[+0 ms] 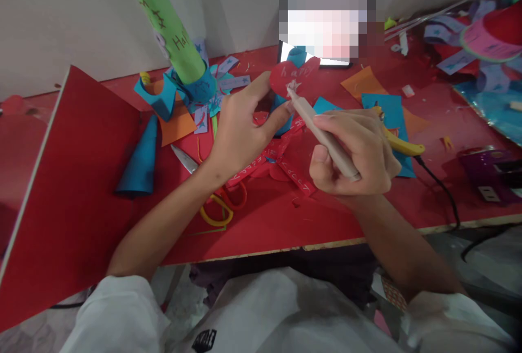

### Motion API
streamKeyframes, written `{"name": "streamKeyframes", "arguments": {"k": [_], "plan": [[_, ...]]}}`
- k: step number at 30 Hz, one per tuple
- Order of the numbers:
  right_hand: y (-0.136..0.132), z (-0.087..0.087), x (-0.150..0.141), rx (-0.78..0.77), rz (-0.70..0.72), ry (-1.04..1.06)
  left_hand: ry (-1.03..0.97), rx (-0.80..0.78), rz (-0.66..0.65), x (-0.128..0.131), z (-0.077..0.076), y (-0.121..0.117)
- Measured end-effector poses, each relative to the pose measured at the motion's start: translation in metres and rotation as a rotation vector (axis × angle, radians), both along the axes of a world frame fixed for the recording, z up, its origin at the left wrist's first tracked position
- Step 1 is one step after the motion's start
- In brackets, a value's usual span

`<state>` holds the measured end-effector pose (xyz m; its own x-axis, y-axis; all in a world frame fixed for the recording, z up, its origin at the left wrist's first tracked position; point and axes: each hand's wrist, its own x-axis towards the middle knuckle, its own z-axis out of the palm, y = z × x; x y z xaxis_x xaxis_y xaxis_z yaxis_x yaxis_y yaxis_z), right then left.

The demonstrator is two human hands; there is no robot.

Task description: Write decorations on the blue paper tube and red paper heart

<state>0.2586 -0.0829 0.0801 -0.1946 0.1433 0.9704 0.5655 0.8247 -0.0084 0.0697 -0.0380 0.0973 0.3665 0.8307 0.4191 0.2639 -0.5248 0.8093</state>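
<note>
My right hand [359, 152] is curled in a writing grip round the pen [331, 145], thumb and fingers pressed to its barrel. The pen lies between my two hands, its long axis slanting: butt end low in my right palm, tip up and away from me to the left, at the white marks on the heart [281, 75]. My left hand [240, 119] holds that heart by its left edge, thumb and forefinger a little parted, thumb tip just beside the pen tip; how the other fingers sit I cannot tell. The word "happy" runs left to right across the heart, above the tip, and the pen and my thumb cover some of its lower part.

Below the heart, between my hands, red strips [299, 179] with white writing lie on the table [265, 239]. My left wrist crosses above the scissors [185, 160] and hides their middle. Left of that hand are the cone [141, 160] and, farther out, the board [77, 190]; beyond it the green tube [171, 26] leans. Past the heart is a screen [334, 62]. My right hand blocks part of a yellow tool [403, 143], whose cord [442, 184] trails right, towards the purple box [489, 179]
</note>
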Motion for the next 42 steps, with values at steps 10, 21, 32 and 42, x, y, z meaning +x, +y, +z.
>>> {"name": "streamKeyframes", "arguments": {"k": [10,21,32,42], "plan": [[-0.0013,-0.0037,0.0004,-0.038,-0.024,-0.008,-0.008,-0.029,-0.006,0.0007,0.0015,-0.0018],[0.002,-0.0089,0.0021,-0.012,0.004,-0.006,-0.01,-0.008,-0.013,-0.0006,0.0032,-0.0004],[-0.0002,-0.0036,0.0006,-0.034,-0.015,-0.008,0.032,-0.001,0.02,0.0001,0.0022,-0.0006],[-0.0017,-0.0043,0.0028,-0.034,-0.024,-0.018,0.026,0.019,0.023,-0.0003,0.0009,-0.0004]]}}
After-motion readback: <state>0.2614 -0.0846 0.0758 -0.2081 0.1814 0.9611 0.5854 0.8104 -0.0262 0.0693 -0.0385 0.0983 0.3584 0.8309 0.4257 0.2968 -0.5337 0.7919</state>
